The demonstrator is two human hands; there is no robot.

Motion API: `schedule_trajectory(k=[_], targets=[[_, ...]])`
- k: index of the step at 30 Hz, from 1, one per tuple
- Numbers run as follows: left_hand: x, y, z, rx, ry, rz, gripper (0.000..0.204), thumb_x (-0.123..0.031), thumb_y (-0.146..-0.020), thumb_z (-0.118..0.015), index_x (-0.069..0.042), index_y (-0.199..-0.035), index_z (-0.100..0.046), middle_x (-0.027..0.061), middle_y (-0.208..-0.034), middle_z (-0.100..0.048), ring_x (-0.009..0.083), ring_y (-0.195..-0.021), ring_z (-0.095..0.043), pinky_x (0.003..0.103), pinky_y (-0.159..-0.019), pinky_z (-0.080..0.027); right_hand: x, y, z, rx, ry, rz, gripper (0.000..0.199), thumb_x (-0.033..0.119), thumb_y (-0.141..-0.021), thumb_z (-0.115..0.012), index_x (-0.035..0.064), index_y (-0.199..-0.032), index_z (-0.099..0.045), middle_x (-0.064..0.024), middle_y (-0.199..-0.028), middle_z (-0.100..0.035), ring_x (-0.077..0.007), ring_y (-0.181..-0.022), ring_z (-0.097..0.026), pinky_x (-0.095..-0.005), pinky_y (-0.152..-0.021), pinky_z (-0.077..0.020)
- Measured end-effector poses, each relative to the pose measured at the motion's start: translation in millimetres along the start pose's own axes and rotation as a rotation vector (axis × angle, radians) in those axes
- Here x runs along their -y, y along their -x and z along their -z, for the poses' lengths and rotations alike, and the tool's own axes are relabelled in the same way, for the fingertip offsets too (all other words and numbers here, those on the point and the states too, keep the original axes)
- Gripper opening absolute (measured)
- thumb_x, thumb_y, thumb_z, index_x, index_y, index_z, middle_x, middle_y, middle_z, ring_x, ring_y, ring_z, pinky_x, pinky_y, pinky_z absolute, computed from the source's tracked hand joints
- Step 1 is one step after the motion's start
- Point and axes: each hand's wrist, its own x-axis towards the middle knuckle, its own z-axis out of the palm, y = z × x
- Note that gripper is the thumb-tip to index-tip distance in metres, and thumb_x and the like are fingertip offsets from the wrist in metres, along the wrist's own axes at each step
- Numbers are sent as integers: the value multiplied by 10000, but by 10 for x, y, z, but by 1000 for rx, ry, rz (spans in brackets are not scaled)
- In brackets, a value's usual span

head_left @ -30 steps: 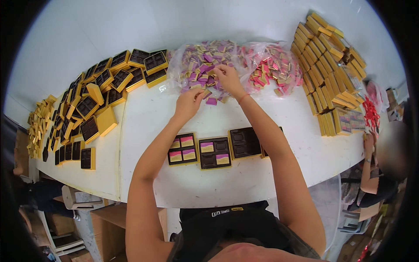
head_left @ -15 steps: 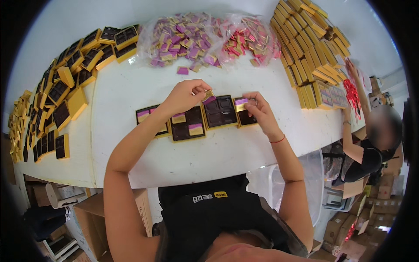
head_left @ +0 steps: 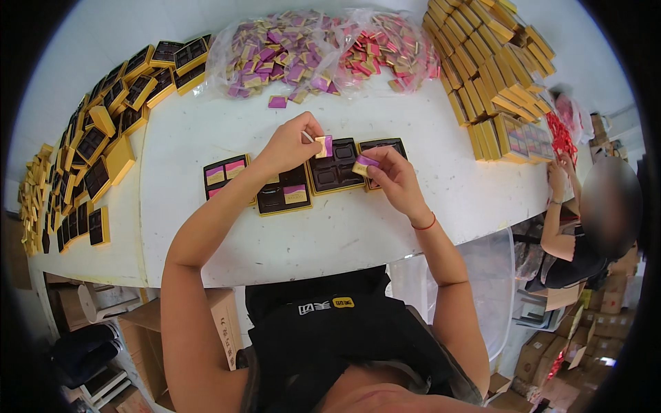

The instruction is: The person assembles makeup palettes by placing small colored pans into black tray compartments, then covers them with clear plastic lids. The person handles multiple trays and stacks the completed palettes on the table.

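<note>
My left hand pinches a purple-and-gold wrapped chocolate over the upper left part of a gold-edged box with a dark tray. In my right hand is another purple-and-gold chocolate, held between thumb and fingers at that box's right edge. A further dark-trayed box lies partly under my right hand. Left of the middle, a box has a chocolate in its lower right compartment; my left forearm hides part of it. The leftmost box holds several purple, pink and gold pieces.
Clear bags of purple and pink-red wrapped pieces lie at the back. Loose dark-trayed boxes are heaped at left, and stacked gold boxes stand at back right. A co-worker is at the right end beside red ribbons.
My right hand has moved left with its chocolate, from the rightmost box to the edge of the neighbouring one. The chocolate in my left hand has turned. The whole view has shifted slightly.
</note>
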Motion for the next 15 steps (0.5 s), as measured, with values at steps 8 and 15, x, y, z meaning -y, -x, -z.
schedule_trajectory(k=[8, 15], targets=[[-82, 84, -112, -131, 47, -17, 222, 3, -813, -651, -35, -993, -527, 28, -871, -572, 106, -690, -604, 260, -658, -483, 47, 6, -45, -46, 225, 171, 342, -42, -928, -560, 51, -1254, -609, -60, -1054, -651, -123, -933, -607, -261, -775, -520], [-11, 194, -113, -127, -509, -136, 242, -105, -784, -729, -46, -951, -564, 72, -964, -602, 242, -961, -596, 358, -860, -473, 0, -159, -91, 43, 663, 337, 262, -45, -838, -660, 69, -1071, -694, -67, -948, -661, -236, -837, -586, -335, -758, -486]])
